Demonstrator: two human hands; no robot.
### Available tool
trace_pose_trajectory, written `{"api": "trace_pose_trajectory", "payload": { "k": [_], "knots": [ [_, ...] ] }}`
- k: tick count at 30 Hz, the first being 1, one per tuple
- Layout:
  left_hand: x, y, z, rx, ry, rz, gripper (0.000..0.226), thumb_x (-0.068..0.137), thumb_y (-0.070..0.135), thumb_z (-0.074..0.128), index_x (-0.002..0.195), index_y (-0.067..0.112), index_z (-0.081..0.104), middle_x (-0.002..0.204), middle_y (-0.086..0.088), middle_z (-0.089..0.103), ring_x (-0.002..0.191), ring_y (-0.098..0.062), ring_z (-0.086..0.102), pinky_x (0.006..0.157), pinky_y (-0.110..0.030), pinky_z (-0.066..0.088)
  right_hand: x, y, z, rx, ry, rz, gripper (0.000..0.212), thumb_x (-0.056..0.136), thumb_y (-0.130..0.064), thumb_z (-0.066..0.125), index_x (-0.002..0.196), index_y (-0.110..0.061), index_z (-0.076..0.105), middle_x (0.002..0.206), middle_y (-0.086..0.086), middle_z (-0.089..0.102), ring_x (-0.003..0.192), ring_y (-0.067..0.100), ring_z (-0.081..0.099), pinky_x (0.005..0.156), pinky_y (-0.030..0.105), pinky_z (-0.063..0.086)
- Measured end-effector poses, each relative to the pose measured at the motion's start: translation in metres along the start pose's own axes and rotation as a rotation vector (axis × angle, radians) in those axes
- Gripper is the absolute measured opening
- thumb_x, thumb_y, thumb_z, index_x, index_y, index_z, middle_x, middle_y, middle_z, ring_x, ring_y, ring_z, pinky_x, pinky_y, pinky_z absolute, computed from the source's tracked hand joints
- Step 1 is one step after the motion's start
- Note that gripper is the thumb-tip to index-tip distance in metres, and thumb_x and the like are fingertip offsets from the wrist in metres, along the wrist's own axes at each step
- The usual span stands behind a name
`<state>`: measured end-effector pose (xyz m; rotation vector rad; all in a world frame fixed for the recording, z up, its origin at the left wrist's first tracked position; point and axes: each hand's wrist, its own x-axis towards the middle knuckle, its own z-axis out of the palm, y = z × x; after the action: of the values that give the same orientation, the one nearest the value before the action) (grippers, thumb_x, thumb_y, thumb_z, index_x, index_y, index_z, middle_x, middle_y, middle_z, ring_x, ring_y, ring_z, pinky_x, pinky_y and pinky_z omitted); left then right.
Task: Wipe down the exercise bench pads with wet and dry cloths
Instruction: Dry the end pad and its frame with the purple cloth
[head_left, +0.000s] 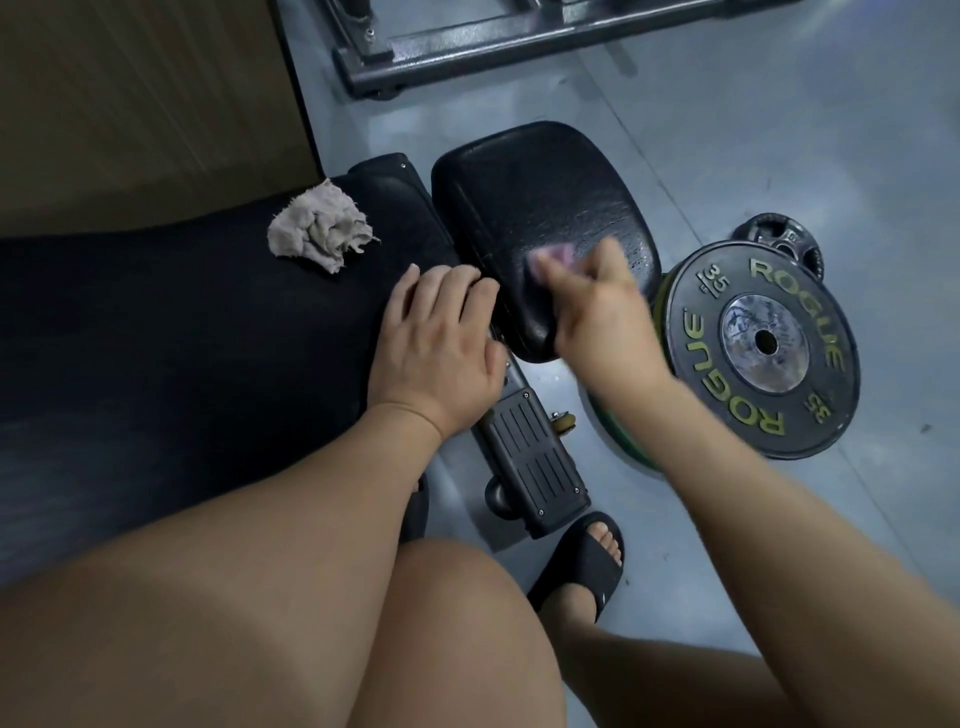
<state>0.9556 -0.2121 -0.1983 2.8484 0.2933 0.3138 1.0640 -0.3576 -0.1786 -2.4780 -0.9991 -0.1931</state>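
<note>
The black seat pad (535, 208) of the bench lies in the middle of the view, its surface shiny and streaked. My right hand (602, 312) is blurred on the pad's near right part, shut on a pink cloth (553, 257) that pokes out past the fingers. The long black back pad (171, 332) fills the left side. My left hand (441, 338) rests flat on its right end, fingers reaching the gap between the two pads. A crumpled grey cloth (319, 234) sits loose on the back pad, up and left of my left hand.
A black 35 weight plate (763, 343) lies on the grey floor right of the seat pad, over a green plate, with a smaller iron plate (784, 239) behind. The bench's ribbed foot (530, 462) juts toward my sandalled foot (582, 566). A steel rack base (467, 57) crosses the top. A wooden wall is at the upper left.
</note>
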Motion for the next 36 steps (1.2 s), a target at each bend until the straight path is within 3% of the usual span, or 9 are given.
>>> {"api": "trace_pose_trajectory", "payload": {
  "k": [2, 5, 9, 14, 22, 26, 30, 33, 36],
  "knots": [
    [0.000, 0.001, -0.001, -0.003, -0.016, -0.014, 0.058, 0.086, 0.034, 0.040, 0.140, 0.016, 0.054, 0.139, -0.004, 0.054, 0.134, -0.026, 0.045, 0.122, -0.049, 0.023, 0.017, 0.008, -0.002, 0.050, 0.037, 0.104, 0.021, 0.100, -0.012, 0.061, 0.117, -0.024, 0.065, 0.096, 0.005, 0.042, 0.080, 0.026, 0.056, 0.074, 0.038, 0.054],
    [0.001, 0.000, -0.001, -0.004, -0.026, -0.017, 0.058, 0.089, 0.036, 0.039, 0.140, 0.016, 0.058, 0.141, -0.004, 0.054, 0.136, -0.025, 0.043, 0.122, -0.049, 0.023, 0.000, -0.001, -0.008, -0.013, -0.055, -0.001, 0.034, 0.098, -0.005, 0.058, 0.131, -0.012, 0.066, 0.102, 0.006, 0.045, 0.085, 0.017, 0.052, 0.079, 0.017, 0.047],
    [0.001, -0.001, 0.000, 0.005, -0.021, -0.019, 0.054, 0.088, 0.037, 0.042, 0.134, 0.015, 0.062, 0.139, -0.005, 0.055, 0.135, -0.026, 0.044, 0.122, -0.049, 0.023, -0.027, -0.010, -0.015, -0.052, -0.220, -0.237, 0.049, 0.091, -0.006, 0.046, 0.137, -0.010, 0.064, 0.101, 0.004, 0.038, 0.079, 0.027, 0.050, 0.067, 0.027, 0.039],
    [0.000, 0.001, 0.000, 0.015, 0.006, -0.017, 0.047, 0.086, 0.034, 0.045, 0.122, 0.014, 0.067, 0.138, -0.006, 0.057, 0.132, -0.027, 0.046, 0.120, -0.049, 0.026, 0.038, -0.004, 0.012, -0.014, -0.094, -0.147, 0.032, 0.096, -0.017, 0.058, 0.126, -0.014, 0.071, 0.093, 0.004, 0.036, 0.075, 0.029, 0.052, 0.060, 0.043, 0.054],
    [0.001, 0.001, 0.002, 0.017, 0.031, -0.023, 0.043, 0.086, 0.035, 0.047, 0.120, 0.016, 0.067, 0.136, -0.005, 0.058, 0.130, -0.027, 0.046, 0.120, -0.048, 0.026, -0.017, -0.004, -0.015, 0.007, -0.206, -0.279, 0.049, 0.091, -0.004, 0.049, 0.136, -0.012, 0.065, 0.095, 0.002, 0.031, 0.074, 0.032, 0.050, 0.061, 0.037, 0.049],
    [0.001, 0.001, 0.002, 0.000, 0.047, -0.029, 0.048, 0.087, 0.034, 0.046, 0.129, 0.018, 0.064, 0.136, -0.004, 0.058, 0.130, -0.027, 0.047, 0.121, -0.048, 0.026, 0.004, 0.015, -0.013, -0.060, -0.122, -0.100, 0.038, 0.097, -0.008, 0.056, 0.132, -0.018, 0.069, 0.093, 0.002, 0.035, 0.074, 0.024, 0.049, 0.064, 0.033, 0.050],
    [0.000, 0.001, 0.004, 0.003, 0.040, -0.017, 0.054, 0.089, 0.034, 0.044, 0.140, 0.024, 0.058, 0.138, -0.003, 0.056, 0.131, -0.027, 0.046, 0.121, -0.049, 0.025, 0.012, 0.024, -0.015, -0.091, -0.060, 0.143, 0.034, 0.100, -0.009, 0.055, 0.132, -0.013, 0.067, 0.101, 0.012, 0.047, 0.086, 0.031, 0.056, 0.077, 0.034, 0.051],
    [0.000, 0.000, 0.004, 0.015, 0.024, -0.017, 0.054, 0.090, 0.035, 0.043, 0.141, 0.026, 0.058, 0.139, -0.004, 0.055, 0.132, -0.027, 0.045, 0.121, -0.049, 0.025, -0.015, 0.005, -0.018, -0.075, -0.107, -0.017, 0.038, 0.097, -0.004, 0.058, 0.134, -0.009, 0.065, 0.104, 0.010, 0.050, 0.084, 0.017, 0.049, 0.071, 0.026, 0.046],
    [0.000, -0.001, 0.004, 0.020, 0.027, -0.012, 0.054, 0.090, 0.035, 0.043, 0.140, 0.026, 0.060, 0.139, -0.004, 0.056, 0.131, -0.027, 0.045, 0.121, -0.049, 0.026, -0.018, 0.013, -0.025, -0.117, -0.115, -0.114, 0.037, 0.096, -0.005, 0.060, 0.132, -0.008, 0.066, 0.096, 0.002, 0.038, 0.080, 0.014, 0.039, 0.066, 0.026, 0.044]
  ]
}}
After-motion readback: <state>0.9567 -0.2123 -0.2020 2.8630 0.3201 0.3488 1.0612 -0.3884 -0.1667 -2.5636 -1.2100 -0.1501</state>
